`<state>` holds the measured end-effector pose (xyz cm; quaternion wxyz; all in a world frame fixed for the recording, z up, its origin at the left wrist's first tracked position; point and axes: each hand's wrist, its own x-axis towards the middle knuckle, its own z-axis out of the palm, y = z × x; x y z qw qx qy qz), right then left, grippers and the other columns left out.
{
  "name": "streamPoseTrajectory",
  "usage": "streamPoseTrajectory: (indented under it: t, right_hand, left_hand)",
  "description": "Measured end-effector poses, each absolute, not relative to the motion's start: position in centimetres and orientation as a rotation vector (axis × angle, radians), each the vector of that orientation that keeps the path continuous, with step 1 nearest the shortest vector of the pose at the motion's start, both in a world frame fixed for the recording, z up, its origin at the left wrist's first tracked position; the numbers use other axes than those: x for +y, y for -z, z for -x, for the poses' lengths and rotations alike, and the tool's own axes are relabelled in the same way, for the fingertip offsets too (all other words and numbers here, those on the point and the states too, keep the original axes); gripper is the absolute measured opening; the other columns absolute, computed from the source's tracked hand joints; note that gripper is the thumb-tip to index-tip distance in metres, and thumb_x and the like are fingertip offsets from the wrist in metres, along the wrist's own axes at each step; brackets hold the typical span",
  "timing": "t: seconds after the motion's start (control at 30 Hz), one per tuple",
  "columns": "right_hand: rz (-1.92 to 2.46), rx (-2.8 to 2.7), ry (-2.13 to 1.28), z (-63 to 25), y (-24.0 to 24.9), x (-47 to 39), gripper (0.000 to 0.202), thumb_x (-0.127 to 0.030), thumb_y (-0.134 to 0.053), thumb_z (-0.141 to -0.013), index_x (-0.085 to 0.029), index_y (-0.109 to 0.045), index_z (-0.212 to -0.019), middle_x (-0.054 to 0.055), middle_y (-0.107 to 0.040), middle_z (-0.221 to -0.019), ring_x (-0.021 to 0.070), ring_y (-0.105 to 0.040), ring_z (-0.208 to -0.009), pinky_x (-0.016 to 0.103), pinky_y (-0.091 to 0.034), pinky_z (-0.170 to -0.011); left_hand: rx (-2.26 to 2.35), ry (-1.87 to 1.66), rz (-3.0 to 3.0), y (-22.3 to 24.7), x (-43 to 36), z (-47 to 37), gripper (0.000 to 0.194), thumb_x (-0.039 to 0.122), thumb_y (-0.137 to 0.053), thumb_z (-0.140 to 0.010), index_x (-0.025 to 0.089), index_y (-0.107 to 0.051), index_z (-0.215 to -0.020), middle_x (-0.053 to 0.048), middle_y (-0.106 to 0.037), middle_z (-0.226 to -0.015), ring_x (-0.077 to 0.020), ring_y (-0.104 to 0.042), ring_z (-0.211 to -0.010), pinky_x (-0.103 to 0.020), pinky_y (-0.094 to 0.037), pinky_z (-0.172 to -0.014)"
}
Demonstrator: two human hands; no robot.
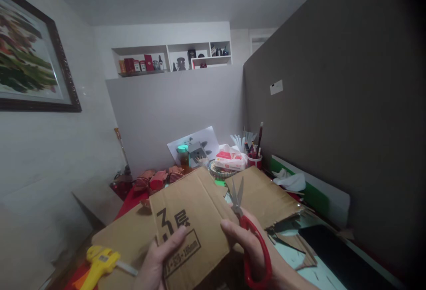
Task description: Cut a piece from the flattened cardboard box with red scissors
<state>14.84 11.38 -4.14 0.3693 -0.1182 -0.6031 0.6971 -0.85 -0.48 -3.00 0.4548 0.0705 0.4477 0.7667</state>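
In the middle of the head view, a piece of printed cardboard (189,192) is held up at a tilt. My left hand (159,254) grips its lower left part, thumb across the black print. Red-handled scissors (258,241) are in my right hand (249,237), blades parted and pointing up and away. My right thumb also presses on the cardboard's right edge. The scissor blades stand beside the cardboard, apart from its printed face. A yellow glue gun (101,265) lies to the left of my left hand, on another cardboard sheet (126,230).
Another cardboard sheet (262,192) lies right of centre, near cut scraps (297,248) and a dark flat panel (342,254). Behind stand a tissue pack (229,159), a green-lidded jar (183,154) and a pen cup (255,160). Grey partitions (186,108) enclose the back and right.
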Motion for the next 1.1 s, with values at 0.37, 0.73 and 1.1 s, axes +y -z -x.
streamPoseTrajectory:
  t: [0.37,0.73,1.1]
  right_hand:
    - [0.412,-2.154,-1.303,-16.4,3.6,13.6,0.035,-0.054,-0.062,-0.089,-0.022,-0.05,-0.097,-0.002,-0.053,-0.075,0.0171,-0.048,-0.067,0.03,-0.037,-0.063]
    - [0.51,-2.427,-1.158,-16.3,2.8,11.8,0.032,-0.047,-0.057,-0.083,-0.02,-0.049,-0.099,0.002,-0.057,-0.076,0.0227,-0.053,-0.071,0.033,-0.039,-0.065]
    - [0.64,-2.051,-1.09,-16.5,2.7,13.8,0.035,-0.052,-0.063,-0.084,-0.022,-0.054,-0.101,0.005,-0.064,-0.088,0.0276,-0.061,-0.082,0.041,-0.047,-0.078]
  left_hand:
    - [1.35,-2.225,-0.183,1.2,-0.6,1.8,0.047,0.003,-0.071,-0.081,0.011,-0.061,-0.127,-0.017,-0.072,-0.118,-0.0288,-0.074,-0.096,-0.033,-0.065,-0.071]
    - [1.414,-2.354,-0.272,1.5,-0.9,2.1,0.052,0.01,-0.072,-0.085,0.026,-0.06,-0.132,-0.007,-0.069,-0.128,-0.0277,-0.061,-0.122,-0.032,-0.061,-0.086]
    - [1.238,-1.81,-0.255,3.9,-0.9,0.4,0.065,0.012,-0.082,-0.072,0.01,-0.056,-0.131,-0.021,-0.075,-0.105,-0.0418,-0.073,-0.092,-0.059,-0.06,-0.083]
